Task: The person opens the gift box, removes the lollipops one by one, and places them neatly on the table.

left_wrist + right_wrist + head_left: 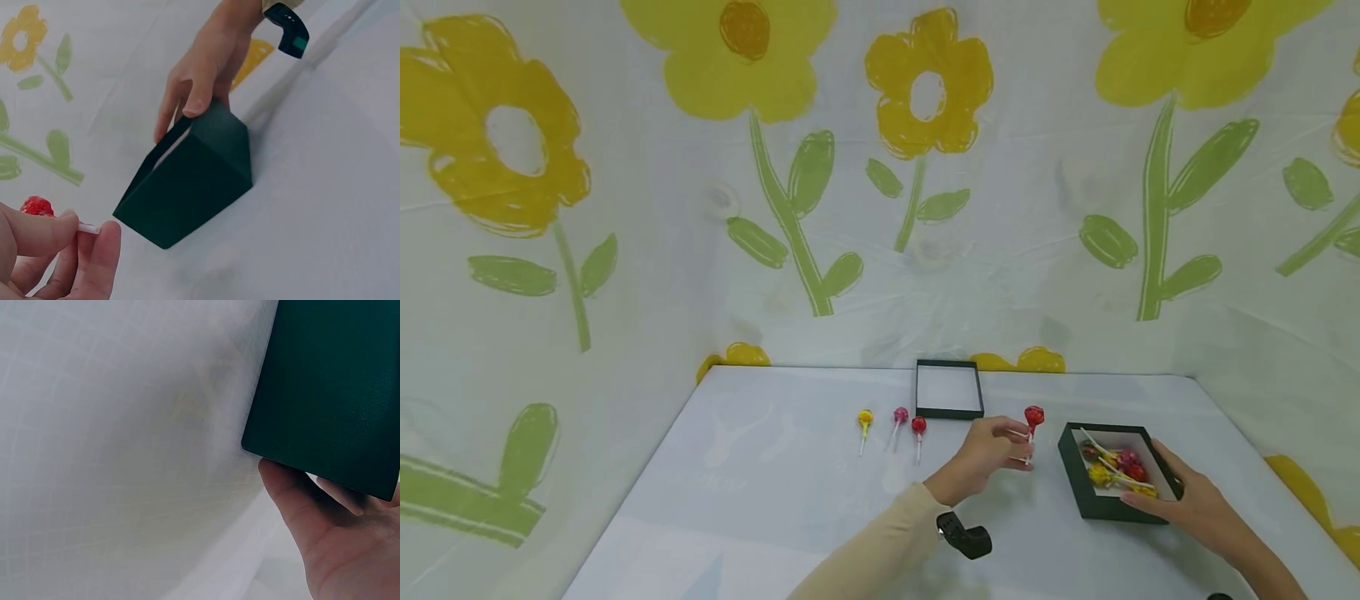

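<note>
My left hand (987, 454) pinches a red lollipop (1034, 416) by its white stick, candy end up, just left of the dark green box (1075, 479). In the left wrist view the thumb (47, 232) and fingers close on the stick, with the red candy (36, 205) behind the thumb. My right hand (1201, 504) grips the right side of the box, thumb at the near edge and fingers at the far side. Several lollipops (1101, 475), red, yellow and pink, lie jumbled inside. The right wrist view shows the box's plain green side (331, 387) above that hand (350, 550).
A yellow lollipop (865, 417), a pink lollipop (900, 415) and a red lollipop (918, 426) lie in a loose row on the white table (760, 500). Behind them, a shallow box lid (950, 413) rests near the back edge. A flower-printed curtain (1022, 208) surrounds the table.
</note>
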A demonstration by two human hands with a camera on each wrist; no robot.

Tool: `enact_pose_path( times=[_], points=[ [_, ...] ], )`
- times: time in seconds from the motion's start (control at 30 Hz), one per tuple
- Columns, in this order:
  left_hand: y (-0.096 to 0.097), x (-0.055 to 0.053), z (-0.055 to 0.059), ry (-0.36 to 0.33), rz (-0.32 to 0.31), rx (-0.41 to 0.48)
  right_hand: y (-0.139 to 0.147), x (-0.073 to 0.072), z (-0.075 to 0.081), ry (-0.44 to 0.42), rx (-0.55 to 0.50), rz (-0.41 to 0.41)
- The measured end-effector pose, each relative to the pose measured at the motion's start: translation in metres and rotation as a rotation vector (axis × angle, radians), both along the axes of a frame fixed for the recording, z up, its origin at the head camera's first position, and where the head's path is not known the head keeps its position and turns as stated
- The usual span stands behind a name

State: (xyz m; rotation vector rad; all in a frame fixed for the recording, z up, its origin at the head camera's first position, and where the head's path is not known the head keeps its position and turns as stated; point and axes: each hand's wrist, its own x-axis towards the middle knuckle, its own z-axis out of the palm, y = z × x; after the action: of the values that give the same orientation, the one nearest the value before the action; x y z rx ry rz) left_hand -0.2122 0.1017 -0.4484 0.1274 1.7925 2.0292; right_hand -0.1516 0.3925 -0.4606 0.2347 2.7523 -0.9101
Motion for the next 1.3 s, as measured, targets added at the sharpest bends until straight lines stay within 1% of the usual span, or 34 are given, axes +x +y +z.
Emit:
enact_pose_path(
  times=[0.1, 0.37, 0.5, 0.63, 0.9, 1.13, 1.3],
  points=[
    [-0.004, -0.002, -0.004, -0.013, 0.022, -0.008, 0.000, 0.000, -0.001, -0.004, 0.000, 0.000],
    [-0.015, -0.005, -0.010, -0.028, 0.044, 0.008, 0.003, 0.001, -0.001, 0.022, -0.004, 0.027],
    [-0.021, -0.006, -0.013, -0.026, 0.047, 0.015, 0.003, -0.001, -0.002, 0.009, 0.006, 0.013],
    [-0.028, -0.006, -0.015, -0.019, 0.059, 0.031, 0.003, -0.002, -0.002, 0.008, 0.009, 0.026],
    [-0.040, -0.012, -0.019, -0.014, 0.083, 0.061, 0.003, -0.003, 0.000, -0.013, 0.002, 0.020],
    [-0.042, -0.017, -0.025, -0.025, 0.112, 0.101, 0.002, -0.003, 0.002, -0.053, -0.015, 0.006],
    [-0.045, -0.018, -0.029, -0.046, 0.140, 0.098, 0.001, -0.002, 0.004, -0.062, -0.014, 0.010]
  ],
)
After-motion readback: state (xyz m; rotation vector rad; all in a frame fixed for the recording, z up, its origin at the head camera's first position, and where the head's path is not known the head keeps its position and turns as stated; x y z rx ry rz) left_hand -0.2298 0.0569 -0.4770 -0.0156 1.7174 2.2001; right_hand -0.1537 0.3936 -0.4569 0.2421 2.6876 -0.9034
